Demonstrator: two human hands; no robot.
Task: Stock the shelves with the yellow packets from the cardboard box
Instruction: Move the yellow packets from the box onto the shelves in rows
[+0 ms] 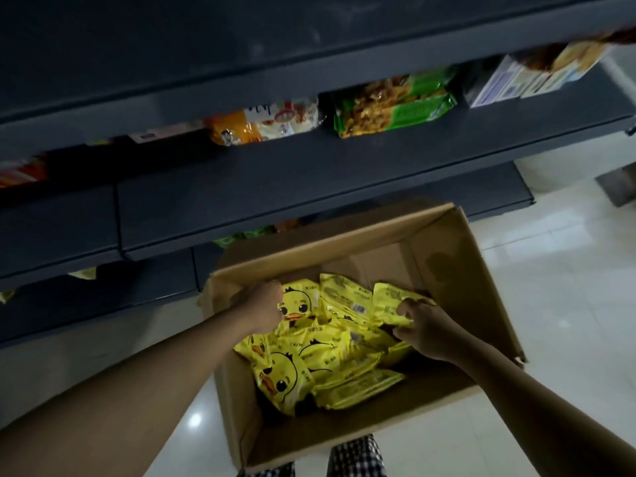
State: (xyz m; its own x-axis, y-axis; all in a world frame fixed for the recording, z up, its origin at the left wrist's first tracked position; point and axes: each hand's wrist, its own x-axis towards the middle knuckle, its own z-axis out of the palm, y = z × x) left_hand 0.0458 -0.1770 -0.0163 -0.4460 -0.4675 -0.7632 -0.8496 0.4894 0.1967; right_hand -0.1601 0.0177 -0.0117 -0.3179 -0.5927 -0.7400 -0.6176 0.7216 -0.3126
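Note:
An open cardboard box [457,270] stands on the floor in front of dark shelves [275,187]. Inside it lie several yellow packets [330,356] printed with a cartoon duck. My left hand [261,304] reaches into the box's left side and grips the edge of a duck-face packet [299,304]. My right hand [426,330] is in the box's right side, its fingers curled round the edge of another yellow packet [389,304] that lies back side up.
The middle shelf carries an orange-and-white bag [265,123], a green snack bag [392,108] and pale boxes [537,77] at the right. Its front part is bare. Glossy white floor tiles [568,304] surround the box. My checked trousers [358,456] show below the box.

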